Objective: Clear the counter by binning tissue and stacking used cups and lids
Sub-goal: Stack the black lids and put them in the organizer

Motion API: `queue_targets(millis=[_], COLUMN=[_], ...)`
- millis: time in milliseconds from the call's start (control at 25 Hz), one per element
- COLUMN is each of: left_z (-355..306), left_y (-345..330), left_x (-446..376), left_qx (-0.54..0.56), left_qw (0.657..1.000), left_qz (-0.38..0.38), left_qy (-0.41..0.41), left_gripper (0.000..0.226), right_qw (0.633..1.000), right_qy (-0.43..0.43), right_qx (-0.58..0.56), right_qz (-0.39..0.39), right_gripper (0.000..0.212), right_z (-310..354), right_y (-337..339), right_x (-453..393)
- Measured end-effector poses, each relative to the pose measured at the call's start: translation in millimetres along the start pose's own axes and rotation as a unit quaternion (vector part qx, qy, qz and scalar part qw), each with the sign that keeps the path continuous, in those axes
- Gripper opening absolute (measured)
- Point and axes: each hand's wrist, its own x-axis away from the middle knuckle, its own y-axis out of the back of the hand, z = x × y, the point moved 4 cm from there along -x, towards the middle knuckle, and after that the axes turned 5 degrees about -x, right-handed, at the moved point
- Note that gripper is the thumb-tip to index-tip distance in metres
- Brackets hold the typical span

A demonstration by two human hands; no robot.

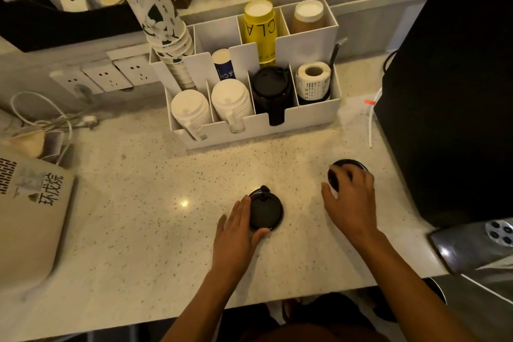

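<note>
Both hands are down on the speckled worktop (138, 203), and each one is at a black lid. The left hand (236, 230) has its fingers straight along the left side of a black lid (266, 212) that lies flat near the middle, with the thumb touching the near edge — it touches but does not curl round. The right hand (349, 200) is further right, with its fingers bent over a second black lid (348, 168), gripping it; this lid looks tipped up a little, but it is blurry. The two lids are well apart. Behind them, far from the person, stands a white organizer (249, 126) with boxes in it. It holds white lids (191, 111), more black lids (270, 91), a roll of labels (313, 82) and a yellow cup stack (259, 28). A tall stack of flowery cups (155, 16) leans out of its far left corner.
</note>
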Motion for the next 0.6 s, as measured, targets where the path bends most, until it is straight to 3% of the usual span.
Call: queue_targets(millis=[200, 400, 600], left_z=[-1.1, -1.5, -5.7], left_y=[0.5, 3.7, 13.6], left_x=[0.8, 0.2, -3.8], left_qx=[0.004, 0.033, 0.161], left_qw=[1.0, 0.999, 0.986], left_qz=[0.016, 0.012, 0.02], left_qy=[0.012, 0.013, 0.037], left_gripper=[0.089, 0.087, 0.087], right_qw=[0.994, 0.994, 0.993], right_qy=[-0.108, -0.105, -0.054], right_qx=[0.035, 0.01, -0.1], right_qz=[0.002, 0.016, 0.036], right_gripper=[0.077, 0.092, 0.102], right_z=[-24.0, -28.3, -18.8], right_y=[4.6, -6.5, -5.5], right_x=[-13.9, -17.7, -11.2])
